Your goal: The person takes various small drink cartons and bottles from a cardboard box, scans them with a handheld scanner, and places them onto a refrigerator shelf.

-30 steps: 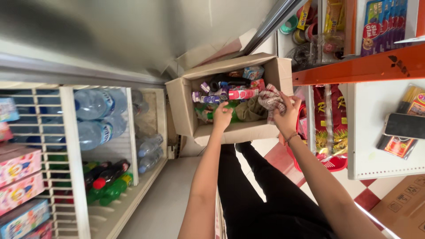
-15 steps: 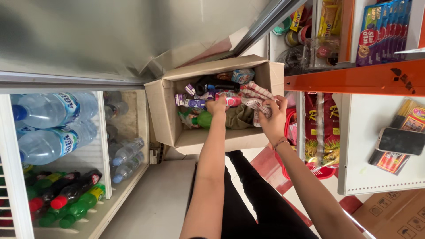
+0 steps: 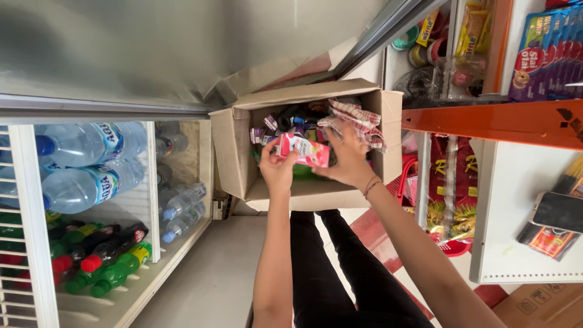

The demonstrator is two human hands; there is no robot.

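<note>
A pink and white drink carton (image 3: 302,149) is held between both hands, just above the open cardboard box (image 3: 234,152). My left hand (image 3: 279,168) grips its left end and my right hand (image 3: 348,159) grips its right end. The box holds several small bottles and cartons (image 3: 280,124) and a red-checked cloth (image 3: 357,119), which lies under my right hand. My legs in black trousers (image 3: 340,273) show below the box.
An open fridge at the left holds large water bottles (image 3: 79,164), small water bottles (image 3: 179,206) and coloured soft-drink bottles (image 3: 97,255). Orange and white shelving (image 3: 504,121) with snack packets stands at the right. A phone (image 3: 557,211) lies on a white shelf.
Both hands were down among the items in the box; now they have lifted out a pink and white carton and hold it above the box. The view has shifted right and closer.
</note>
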